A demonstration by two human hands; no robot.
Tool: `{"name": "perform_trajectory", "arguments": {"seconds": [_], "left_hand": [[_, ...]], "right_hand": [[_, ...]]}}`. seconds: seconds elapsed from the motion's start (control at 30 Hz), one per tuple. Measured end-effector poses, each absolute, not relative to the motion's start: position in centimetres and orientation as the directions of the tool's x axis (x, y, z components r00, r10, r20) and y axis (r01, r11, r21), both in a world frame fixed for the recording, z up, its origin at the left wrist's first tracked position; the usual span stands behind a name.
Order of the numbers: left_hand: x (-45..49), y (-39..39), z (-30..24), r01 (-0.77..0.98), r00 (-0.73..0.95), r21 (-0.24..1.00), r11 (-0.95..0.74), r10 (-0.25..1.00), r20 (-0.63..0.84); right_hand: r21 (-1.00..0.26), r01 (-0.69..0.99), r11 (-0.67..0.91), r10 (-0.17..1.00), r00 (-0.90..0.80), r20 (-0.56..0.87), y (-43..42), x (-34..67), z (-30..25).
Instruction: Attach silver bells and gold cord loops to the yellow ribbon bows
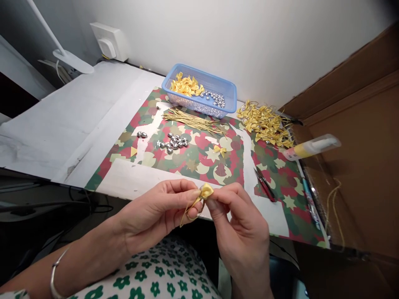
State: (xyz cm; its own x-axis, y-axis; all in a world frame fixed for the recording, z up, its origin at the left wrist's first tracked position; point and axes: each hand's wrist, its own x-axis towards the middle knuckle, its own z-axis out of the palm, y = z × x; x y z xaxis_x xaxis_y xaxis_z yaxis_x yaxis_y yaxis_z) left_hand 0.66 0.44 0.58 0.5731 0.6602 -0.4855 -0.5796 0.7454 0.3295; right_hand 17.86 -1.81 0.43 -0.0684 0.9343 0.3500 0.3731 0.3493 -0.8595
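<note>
Head view: my left hand (158, 203) pinched the yellow bow (206, 191) between thumb and fingers, and my right hand (240, 220) had its thumb and forefinger closed on the bow's right side. Neither grip left a gap. The bow was at the near edge of the table, above my lap, with a thin cord (188, 214) hanging from it on the left. I could not tell whether a bead sat inside its folds.

Beyond my hands, on the patterned sheet (230, 164), silver beads (176, 143) lay in a loose cluster, two others (141, 134) to their left. A single bow (220, 150) lay to the right of the cluster. Farther off was a bundle of cords (193, 121), and behind it the blue basket (231, 97) with yellow bows on its left and more beads on its right.

At the far right was a heap (264, 124) of corded bows, which I judged finished; the one in my fingers looked partway there. By the stock in the basket, plenty remained. Pliers (264, 185) and a glue bottle (311, 147) were at the right.
</note>
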Motion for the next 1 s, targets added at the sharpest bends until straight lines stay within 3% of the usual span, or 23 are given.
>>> {"name": "perform_trajectory", "arguments": {"seconds": [0.57, 1.0], "left_hand": [[0.76, 0.64, 0.43, -0.607, 0.567, 0.252, 0.753, 0.633, -0.527], [0.83, 0.34, 0.33, -0.596, 0.494, 0.441, 0.671, 0.739, -0.458]], "right_hand": [[-0.911, 0.308, 0.273, 0.962, -0.096, 0.255, -2.23, 18.28, 0.34], [-0.909, 0.317, 0.271, 0.962, -0.113, 0.248, -2.09, 18.45, 0.69]]}}
